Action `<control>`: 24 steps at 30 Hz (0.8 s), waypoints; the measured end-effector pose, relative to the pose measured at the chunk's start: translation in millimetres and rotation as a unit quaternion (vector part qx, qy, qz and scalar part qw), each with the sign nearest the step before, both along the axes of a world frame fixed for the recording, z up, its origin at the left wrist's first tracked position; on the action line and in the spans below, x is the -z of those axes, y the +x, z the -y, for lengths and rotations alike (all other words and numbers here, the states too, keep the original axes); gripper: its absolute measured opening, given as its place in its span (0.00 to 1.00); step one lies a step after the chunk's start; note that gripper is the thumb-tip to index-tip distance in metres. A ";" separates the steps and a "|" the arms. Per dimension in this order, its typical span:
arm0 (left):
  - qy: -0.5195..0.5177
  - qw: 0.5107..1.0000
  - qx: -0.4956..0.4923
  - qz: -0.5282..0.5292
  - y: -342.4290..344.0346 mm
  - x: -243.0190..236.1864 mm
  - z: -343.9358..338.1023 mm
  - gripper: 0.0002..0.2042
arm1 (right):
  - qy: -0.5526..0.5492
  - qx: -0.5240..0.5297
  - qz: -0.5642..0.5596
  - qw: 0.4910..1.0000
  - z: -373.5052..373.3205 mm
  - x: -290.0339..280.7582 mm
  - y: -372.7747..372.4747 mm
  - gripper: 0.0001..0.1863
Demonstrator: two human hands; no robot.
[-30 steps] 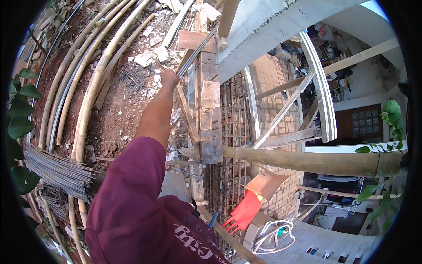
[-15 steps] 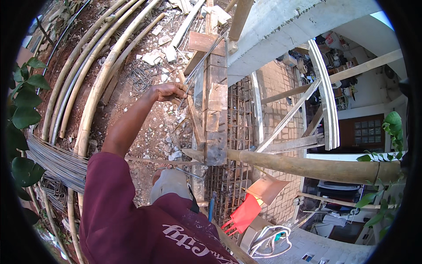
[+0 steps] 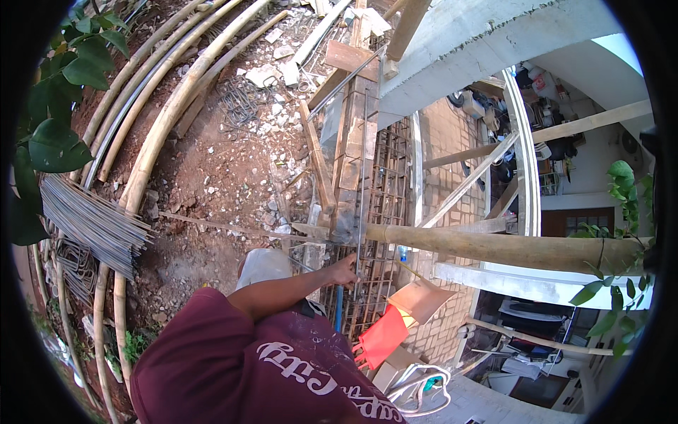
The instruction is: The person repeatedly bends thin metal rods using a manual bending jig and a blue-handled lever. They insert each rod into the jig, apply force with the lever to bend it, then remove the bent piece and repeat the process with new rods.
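My left hand point(image 3: 344, 270) is closed at the near end of a thin metal rod point(image 3: 364, 191). The rod stretches away from me along the right edge of an upright wooden formwork board point(image 3: 347, 221). Just right of the board runs a rusty rebar cage point(image 3: 388, 187), and the hand is over its near part. A blue bar-like thing point(image 3: 339, 309) shows below my hand. My right hand is not in view.
A thick bamboo pole point(image 3: 508, 253) crosses to the right at hand height. Long bamboo poles point(image 3: 169, 113) and a bundle of steel rods point(image 3: 99, 219) lie on rubble at left. A concrete beam point(image 3: 487, 53) spans the upper right; a red cloth-like thing point(image 3: 383, 338) hangs at lower right.
My left hand has come from the far left side of the formwork back toward my body and rightward. The rod in it now lies along the board's right edge.
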State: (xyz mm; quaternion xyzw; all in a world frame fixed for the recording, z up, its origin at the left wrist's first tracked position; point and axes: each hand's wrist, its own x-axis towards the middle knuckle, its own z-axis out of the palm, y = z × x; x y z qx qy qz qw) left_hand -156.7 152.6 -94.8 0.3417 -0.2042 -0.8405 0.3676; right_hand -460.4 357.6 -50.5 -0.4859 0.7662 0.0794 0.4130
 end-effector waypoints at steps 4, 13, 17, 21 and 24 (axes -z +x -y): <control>-0.067 0.982 0.066 0.163 -43.0 69.6 -32.6 0.51 | -0.008 -0.004 0.014 1.000 -14.2 8.7 -26.0 0.25; 0.091 0.994 0.049 0.038 -109.8 94.2 -88.9 0.43 | -0.004 -0.034 0.046 0.998 -52.9 52.7 -116.9 0.26; 0.073 0.973 -0.057 0.214 -129.2 72.2 -120.6 0.37 | -0.009 -0.041 0.052 0.998 -79.3 82.1 -163.1 0.27; 0.110 0.966 0.008 0.235 -115.2 67.8 -119.6 0.38 | 0.028 -0.066 -0.004 0.997 -97.0 96.4 -186.7 0.33; 0.125 0.974 0.010 0.187 -106.8 74.1 -114.7 0.32 | -0.015 -0.064 0.012 0.998 -100.8 80.0 -182.5 0.30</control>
